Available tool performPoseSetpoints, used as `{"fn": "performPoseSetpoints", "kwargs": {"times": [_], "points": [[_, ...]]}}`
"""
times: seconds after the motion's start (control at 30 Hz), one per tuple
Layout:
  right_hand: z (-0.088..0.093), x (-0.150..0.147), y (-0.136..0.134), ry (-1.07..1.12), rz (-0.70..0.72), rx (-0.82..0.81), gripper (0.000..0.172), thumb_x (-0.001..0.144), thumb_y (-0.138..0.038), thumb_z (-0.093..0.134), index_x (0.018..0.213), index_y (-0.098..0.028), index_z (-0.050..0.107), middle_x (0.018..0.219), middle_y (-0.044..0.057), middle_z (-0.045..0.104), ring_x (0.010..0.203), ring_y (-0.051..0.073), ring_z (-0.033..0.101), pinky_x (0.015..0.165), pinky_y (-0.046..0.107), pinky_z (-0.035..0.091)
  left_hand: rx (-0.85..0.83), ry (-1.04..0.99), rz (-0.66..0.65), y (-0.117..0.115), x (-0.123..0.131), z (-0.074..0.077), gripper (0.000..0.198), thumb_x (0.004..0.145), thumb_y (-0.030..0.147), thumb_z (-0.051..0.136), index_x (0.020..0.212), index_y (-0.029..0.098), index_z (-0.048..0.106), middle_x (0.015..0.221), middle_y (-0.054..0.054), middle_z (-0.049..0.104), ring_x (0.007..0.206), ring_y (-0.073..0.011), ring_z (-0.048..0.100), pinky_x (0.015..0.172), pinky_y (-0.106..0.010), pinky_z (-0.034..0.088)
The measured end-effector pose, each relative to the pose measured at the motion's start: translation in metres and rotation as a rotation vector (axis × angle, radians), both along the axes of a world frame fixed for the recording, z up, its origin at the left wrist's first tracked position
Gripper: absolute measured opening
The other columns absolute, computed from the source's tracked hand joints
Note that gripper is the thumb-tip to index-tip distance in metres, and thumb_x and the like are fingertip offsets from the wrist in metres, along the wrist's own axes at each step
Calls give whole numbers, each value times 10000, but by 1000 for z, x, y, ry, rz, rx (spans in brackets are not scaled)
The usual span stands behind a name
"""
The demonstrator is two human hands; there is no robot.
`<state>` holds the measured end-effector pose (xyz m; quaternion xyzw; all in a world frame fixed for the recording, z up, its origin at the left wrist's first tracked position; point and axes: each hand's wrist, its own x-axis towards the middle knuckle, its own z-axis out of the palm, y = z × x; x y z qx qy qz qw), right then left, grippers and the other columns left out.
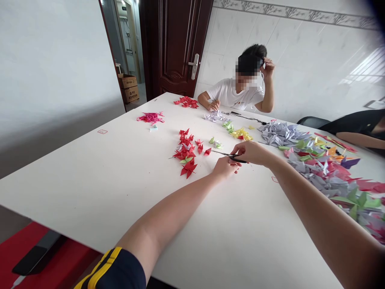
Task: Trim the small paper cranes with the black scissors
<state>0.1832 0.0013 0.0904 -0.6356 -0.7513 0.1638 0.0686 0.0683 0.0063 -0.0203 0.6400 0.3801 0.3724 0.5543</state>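
Observation:
Black-handled scissors (pixel 224 153) lie in my right hand (pixel 249 152), whose fingers are closed on the handles; the blades point left. My left hand (pixel 225 167) is just below the scissors, its fingers curled; what it pinches, if anything, is too small to tell. A small red folded paper piece (pixel 207 151) is near the blade tips. Left of it, red paper cranes (pixel 187 154) with a few white and green ones form a strung-looking cluster. Green and white folded pieces (pixel 215 143) sit just beyond the scissors.
A large pile of mixed paper cranes (pixel 325 168) covers the right side of the white table (pixel 90 188). Smaller piles of red (pixel 185 102), pink (pixel 150 117), white (pixel 215 116) and yellow (pixel 242 134) pieces are farther back. A person (pixel 240 92) leans at the far edge.

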Motion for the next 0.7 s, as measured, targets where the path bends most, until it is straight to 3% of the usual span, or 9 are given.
{"fn": "performPoseSetpoints", "kwargs": {"times": [0.2,0.33,0.53,0.7], "points": [[-3,-4,5,108,59,-59,178,623,-336,717,723,-191,690,525,-16,616,451,102,485,426,227,316,-29,-67,-4,0,0,0,126,784,107,559,823,127,677,884,-51,682,610,-72,606,688,-237,523],[-9,5,-1,212,8,-61,226,627,-354,731,769,-182,693,557,-10,627,445,90,454,429,228,306,10,6,-14,-3,-3,5,144,794,114,540,845,133,673,896,-40,681,606,-64,603,713,-235,513],[-15,24,-38,509,-129,56,375,561,-426,818,812,-171,703,562,-13,581,475,87,439,436,226,301,104,104,-15,-3,-4,4,129,780,163,541,847,158,651,801,1,658,654,-91,639,703,-226,496],[-32,41,-79,783,-303,121,512,513,-505,840,863,-162,689,653,54,658,583,169,595,431,231,347,129,24,-10,-4,-6,2,163,780,149,509,865,151,648,782,-6,643,637,-87,639,686,-219,487]]}}
